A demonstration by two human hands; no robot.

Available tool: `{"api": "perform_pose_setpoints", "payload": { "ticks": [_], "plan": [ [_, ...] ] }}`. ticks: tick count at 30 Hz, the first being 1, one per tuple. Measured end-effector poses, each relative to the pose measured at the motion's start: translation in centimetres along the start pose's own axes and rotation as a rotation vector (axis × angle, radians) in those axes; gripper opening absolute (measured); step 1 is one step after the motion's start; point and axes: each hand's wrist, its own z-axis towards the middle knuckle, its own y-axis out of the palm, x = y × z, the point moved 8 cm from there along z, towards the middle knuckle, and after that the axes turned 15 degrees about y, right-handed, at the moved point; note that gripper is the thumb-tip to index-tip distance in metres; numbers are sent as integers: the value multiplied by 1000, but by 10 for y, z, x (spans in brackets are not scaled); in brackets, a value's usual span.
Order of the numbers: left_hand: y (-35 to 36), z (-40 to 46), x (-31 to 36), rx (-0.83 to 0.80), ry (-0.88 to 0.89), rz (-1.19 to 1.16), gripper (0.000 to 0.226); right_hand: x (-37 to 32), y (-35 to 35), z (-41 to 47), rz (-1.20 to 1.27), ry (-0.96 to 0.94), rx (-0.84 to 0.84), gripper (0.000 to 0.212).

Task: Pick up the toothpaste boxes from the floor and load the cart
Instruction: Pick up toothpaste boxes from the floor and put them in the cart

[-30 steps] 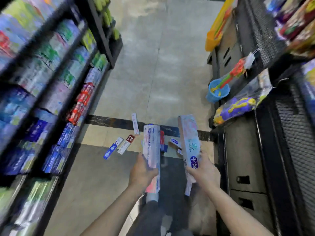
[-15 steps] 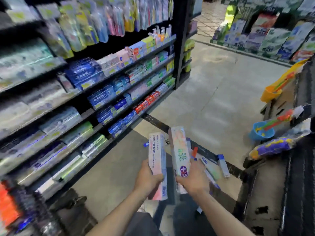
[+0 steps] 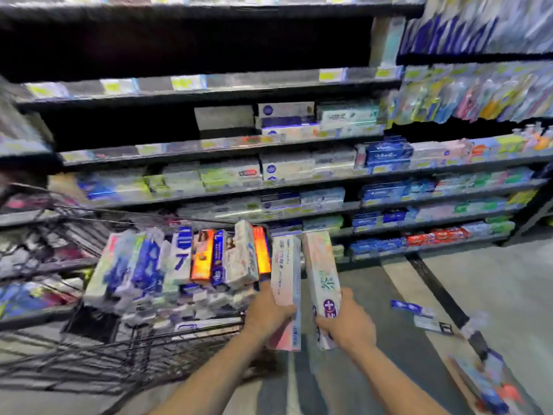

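Observation:
My left hand (image 3: 266, 313) grips a white and pink toothpaste box (image 3: 285, 283) held upright. My right hand (image 3: 348, 324) grips a second pale box with green characters (image 3: 323, 280), also upright, just right of the first. Both boxes hang right beside the black wire cart (image 3: 125, 351) at the lower left, which holds several toothpaste boxes (image 3: 185, 259) standing on end. More boxes lie on the floor at the right: a blue and white one (image 3: 414, 310) and a blurred one (image 3: 484, 381) near the bottom corner.
Dark store shelves (image 3: 299, 175) stocked with toothpaste run across the whole view behind the cart. Hanging toothbrush packs (image 3: 466, 94) fill the upper right. Grey floor with a dark stripe (image 3: 440, 298) spreads to the right of my arms.
My view has swung left from the aisle floor to the shelves, and the loaded cart has come into sight. Both hands still hold their boxes, now beside the cart.

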Motion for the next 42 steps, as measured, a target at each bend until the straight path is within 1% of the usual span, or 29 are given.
{"api": "perform_pose_setpoints", "payload": {
  "ticks": [2,4,8,10,14,16,17,20,23,26,27,30,32,34,38,41,42],
  "plan": [
    [-53,-12,-38,44,-57,20,58,-48,36,-22,-17,-63,-38,58],
    [-103,-27,-71,65,-104,49,55,-92,72,-47,-32,-109,-76,61],
    [-182,-54,-133,102,-172,90,53,-162,139,-92,-64,-164,-153,64],
    [-214,-68,-159,131,-211,111,53,-190,168,-111,-111,-193,-202,61],
    [-274,-88,-204,168,-301,197,41,-236,212,-133,-231,-245,-273,59],
    [-294,-94,-225,159,-345,230,49,-254,229,-139,-311,-263,-294,59],
    [-303,-95,-232,151,-366,247,49,-262,237,-139,-339,-258,-308,59],
    [-324,-95,-253,145,-468,266,36,-284,257,-137,-437,-258,-331,55],
    [-339,-90,-266,145,-544,291,42,-308,272,-131,-528,-265,-355,55],
    [-350,-82,-281,162,-616,263,37,-326,292,-121,-582,-248,-403,56],
    [-353,-77,-285,162,-631,255,36,-331,299,-119,-596,-244,-425,60],
    [-360,-64,-302,119,-688,259,33,-343,316,-108,-639,-231,-471,79],
    [-360,-56,-315,77,-711,264,32,-349,323,-102,-662,-212,-488,84],
    [-357,-50,-328,55,-725,268,41,-352,334,-95,-694,-185,-506,82],
    [-351,-40,-356,34,-721,273,51,-358,367,-98,-687,-102,-618,76],
    [-346,-39,-376,-11,-716,231,59,-364,376,-98,-652,-84,-672,51],
    [-344,-41,-381,-43,-715,211,57,-362,377,-97,-637,-63,-687,49]
  ]
}}
